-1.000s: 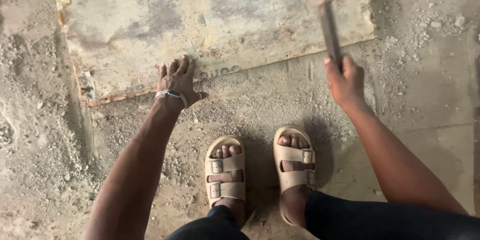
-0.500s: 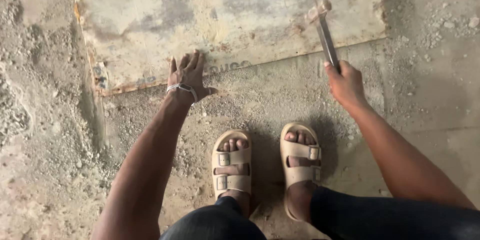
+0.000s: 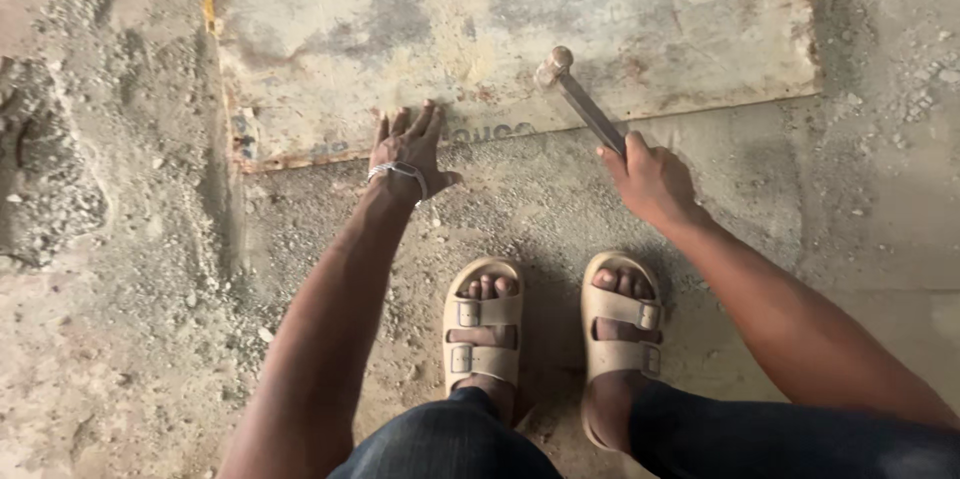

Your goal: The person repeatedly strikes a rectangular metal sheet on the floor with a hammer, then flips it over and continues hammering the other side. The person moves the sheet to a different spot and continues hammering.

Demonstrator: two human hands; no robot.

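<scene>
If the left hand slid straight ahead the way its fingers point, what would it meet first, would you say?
The left hand points up the picture, fingertips already at the near edge of the flat, stained board. Going straight on, it would likely meet that edge and slide onto the board's bare surface; the hammer lies off to the right.

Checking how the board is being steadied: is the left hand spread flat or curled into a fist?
Spread flat. The left hand lies palm down, fingers extended onto the near edge of the board; no fingers are curled.
</scene>
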